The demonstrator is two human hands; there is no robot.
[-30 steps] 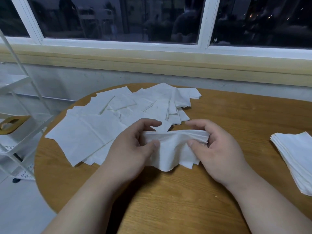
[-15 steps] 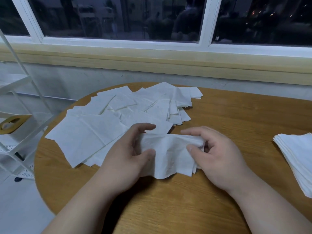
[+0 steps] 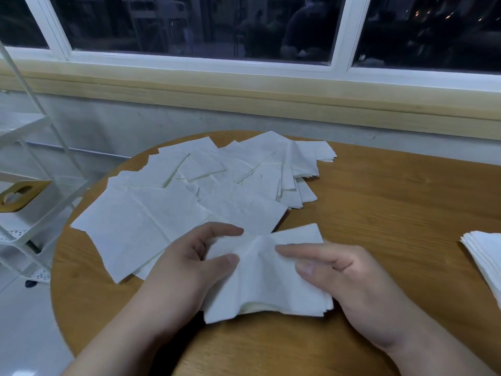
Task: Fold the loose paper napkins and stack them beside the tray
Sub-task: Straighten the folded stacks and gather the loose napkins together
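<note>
My folded white paper napkin [image 3: 265,289] now lies lower centre; left hand [image 3: 184,270] pinches it, right hand [image 3: 352,278] has let go and presses the crease flat.

I see soft, matt white paper in the napkin [image 3: 265,283] — faintly embossed, creased — and likewise the loose napkins [image 3: 162,215]. The table [image 3: 385,204] looks like smooth wood grain, low sheen.

Dim indoor light, dark windows [image 3: 200,23], soft shadows, wide-angle edge bending, slight blur.
</note>
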